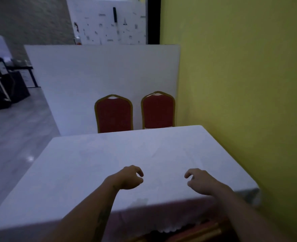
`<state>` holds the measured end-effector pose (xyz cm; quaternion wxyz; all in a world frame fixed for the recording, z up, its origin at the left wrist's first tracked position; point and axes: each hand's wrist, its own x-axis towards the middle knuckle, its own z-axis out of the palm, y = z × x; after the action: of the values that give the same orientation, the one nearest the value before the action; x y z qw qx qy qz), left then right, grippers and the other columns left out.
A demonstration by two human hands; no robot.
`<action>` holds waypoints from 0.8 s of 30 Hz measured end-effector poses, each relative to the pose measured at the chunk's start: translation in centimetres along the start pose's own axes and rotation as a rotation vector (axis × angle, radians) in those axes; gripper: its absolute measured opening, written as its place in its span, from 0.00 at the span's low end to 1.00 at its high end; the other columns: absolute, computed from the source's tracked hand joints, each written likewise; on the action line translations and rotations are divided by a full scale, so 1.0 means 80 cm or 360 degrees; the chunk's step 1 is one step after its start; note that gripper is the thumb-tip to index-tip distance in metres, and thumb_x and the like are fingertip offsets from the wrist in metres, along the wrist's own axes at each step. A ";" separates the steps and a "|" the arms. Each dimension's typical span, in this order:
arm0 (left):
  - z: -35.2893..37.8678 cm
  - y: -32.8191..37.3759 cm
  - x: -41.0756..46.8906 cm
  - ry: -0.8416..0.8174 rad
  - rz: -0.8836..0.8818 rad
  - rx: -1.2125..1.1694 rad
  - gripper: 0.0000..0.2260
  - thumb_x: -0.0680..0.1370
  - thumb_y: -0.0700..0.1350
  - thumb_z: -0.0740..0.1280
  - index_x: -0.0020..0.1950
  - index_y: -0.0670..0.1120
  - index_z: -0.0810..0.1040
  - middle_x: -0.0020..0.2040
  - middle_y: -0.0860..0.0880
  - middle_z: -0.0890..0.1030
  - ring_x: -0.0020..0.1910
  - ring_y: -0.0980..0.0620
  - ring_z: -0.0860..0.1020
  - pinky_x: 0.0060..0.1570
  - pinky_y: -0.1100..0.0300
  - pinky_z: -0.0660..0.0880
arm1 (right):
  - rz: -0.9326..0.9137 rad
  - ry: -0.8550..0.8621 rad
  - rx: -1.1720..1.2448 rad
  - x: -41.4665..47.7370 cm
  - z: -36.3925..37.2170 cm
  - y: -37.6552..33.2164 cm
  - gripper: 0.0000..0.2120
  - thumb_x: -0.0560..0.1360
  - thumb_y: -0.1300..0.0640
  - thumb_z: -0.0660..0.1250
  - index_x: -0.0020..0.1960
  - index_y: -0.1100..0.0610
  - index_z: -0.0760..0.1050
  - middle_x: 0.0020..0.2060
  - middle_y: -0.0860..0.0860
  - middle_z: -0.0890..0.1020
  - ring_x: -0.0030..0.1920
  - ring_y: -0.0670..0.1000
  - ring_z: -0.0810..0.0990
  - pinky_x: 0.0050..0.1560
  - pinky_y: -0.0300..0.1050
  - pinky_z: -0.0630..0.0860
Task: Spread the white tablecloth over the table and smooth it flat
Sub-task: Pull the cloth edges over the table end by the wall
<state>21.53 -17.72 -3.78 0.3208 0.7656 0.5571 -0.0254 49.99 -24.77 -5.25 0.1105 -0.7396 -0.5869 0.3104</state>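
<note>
The white tablecloth [109,159] covers the whole table top and hangs over the near edge with a lacy hem. It lies mostly flat, with a faint crease right of centre. My left hand [129,178] hovers over the near middle of the cloth, fingers loosely curled and apart, holding nothing. My right hand [199,181] is a short way to its right, in the same loose, empty pose. I cannot tell whether either hand touches the cloth.
Two red chairs with gold frames [114,114] [158,110] stand at the table's far edge. A white panel [91,75] rises behind them. A yellow wall [240,84] runs along the table's right side. Grey floor [13,137] lies to the left, with dark furniture [4,84] beyond.
</note>
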 end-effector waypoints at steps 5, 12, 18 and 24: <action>-0.037 -0.064 -0.060 -0.0018 -0.0075 -0.0021 0.19 0.79 0.49 0.63 0.70 0.48 0.73 0.68 0.45 0.74 0.63 0.46 0.75 0.61 0.53 0.73 | -0.0119 0.0018 -0.0014 0.000 0.039 -0.078 0.14 0.72 0.58 0.61 0.53 0.45 0.75 0.55 0.52 0.77 0.45 0.48 0.80 0.44 0.42 0.75; -0.089 -0.221 -0.124 -0.0086 -0.0284 -0.0222 0.19 0.77 0.48 0.65 0.68 0.48 0.74 0.55 0.39 0.82 0.46 0.49 0.79 0.32 0.61 0.69 | -0.0170 0.0017 0.0048 0.005 0.139 -0.211 0.12 0.74 0.60 0.61 0.53 0.47 0.76 0.51 0.51 0.78 0.43 0.48 0.81 0.39 0.40 0.74; -0.120 -0.365 -0.174 -0.0060 -0.0324 -0.0362 0.19 0.78 0.45 0.63 0.69 0.46 0.73 0.54 0.45 0.80 0.55 0.47 0.81 0.41 0.58 0.74 | -0.0208 -0.0008 0.0076 0.001 0.230 -0.333 0.12 0.74 0.62 0.61 0.51 0.48 0.77 0.46 0.50 0.79 0.44 0.52 0.83 0.41 0.44 0.77; -0.123 -0.516 -0.220 0.0136 -0.0422 -0.0533 0.17 0.77 0.42 0.63 0.66 0.44 0.76 0.57 0.44 0.80 0.56 0.46 0.80 0.50 0.57 0.78 | -0.0295 -0.0204 -0.0039 0.001 0.336 -0.450 0.12 0.75 0.60 0.60 0.53 0.47 0.76 0.53 0.51 0.77 0.44 0.49 0.81 0.40 0.41 0.74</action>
<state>-24.11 -20.16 -8.09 0.4134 0.6220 0.6625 0.0578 5.39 -19.80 -7.33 0.0920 -0.6621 -0.6623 0.3384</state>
